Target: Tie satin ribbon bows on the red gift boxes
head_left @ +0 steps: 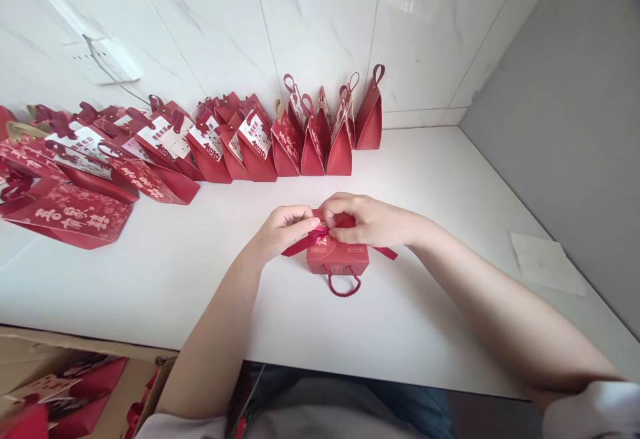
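A small red gift box (pixel 337 264) lies on the white table in front of me, its twisted cord handle (pixel 345 294) toward me. A dark red ribbon (pixel 300 245) crosses the box, with loose ends sticking out at both sides. My left hand (pixel 281 229) pinches the ribbon between thumb and fingers at the box's upper left. Beside it, my right hand (pixel 367 220) has its thumb and index finger closed on the ribbon near the middle. The fingers cover part of the ribbon and the box top.
Several red peaked gift boxes (pixel 257 135) with loop handles line the tiled wall from the left to the middle. A cardboard box (pixel 145 375) holding more red packages stands below the table's front left. A white paper (pixel 547 262) lies at right. A cable runs from a wall socket (pixel 103 62).
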Demonstrator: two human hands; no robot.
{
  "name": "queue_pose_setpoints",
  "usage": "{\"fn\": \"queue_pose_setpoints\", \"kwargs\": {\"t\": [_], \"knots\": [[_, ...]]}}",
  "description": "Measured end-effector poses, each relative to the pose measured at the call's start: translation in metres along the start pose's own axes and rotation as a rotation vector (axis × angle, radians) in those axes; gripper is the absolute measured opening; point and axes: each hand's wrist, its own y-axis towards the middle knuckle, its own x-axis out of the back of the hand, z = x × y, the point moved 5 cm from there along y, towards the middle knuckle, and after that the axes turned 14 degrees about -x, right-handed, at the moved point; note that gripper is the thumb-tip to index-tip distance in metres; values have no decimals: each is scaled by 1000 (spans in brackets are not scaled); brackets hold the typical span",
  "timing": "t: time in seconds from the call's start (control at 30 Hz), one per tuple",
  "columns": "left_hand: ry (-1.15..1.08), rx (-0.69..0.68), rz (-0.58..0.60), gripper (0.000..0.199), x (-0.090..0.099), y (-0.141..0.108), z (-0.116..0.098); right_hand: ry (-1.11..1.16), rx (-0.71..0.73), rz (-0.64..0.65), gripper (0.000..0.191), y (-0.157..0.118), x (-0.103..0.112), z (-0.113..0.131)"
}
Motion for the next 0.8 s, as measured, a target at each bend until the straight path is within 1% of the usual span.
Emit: {"fn": "queue_pose_setpoints", "kwargs": {"t": [0.1,0.17,0.23,0.33,0.4,0.47,0.53,0.6,0.67,0.73,0.8], "knots": [[69,-21,-9,35,1,0,2,23,18,41,3,1,-3,-1],[182,-73,-18,34,2,1,0,25,49,52,3,1,-4,-1],[386,-183,-40,36,4,2,-5,27,71,61,5,2,-4,-1],[764,-409,-68,38,3,1,-18,31,93,80,9,2,-5,-2],[889,-488,-55,38,1,0,-22,32,103,87,10,2,-7,-1],[832,-471,-35,38,2,-1,-20,31,103,77,6,2,-6,0],[638,-378,-32,41,5,-1,-13,39,80,74,3,0,-3,1],[417,-262,-46,44,11,-2,-6,65,24,102,12,-3,2,1],[260,-187,-71,47,16,-2,-1,98,-53,122,24,-9,11,-2],[169,-173,-95,46,20,-2,0,87,-126,90,34,-15,22,-7],[117,-201,-135,38,24,-2,-1,18,-180,46,43,-20,31,-12]]}}
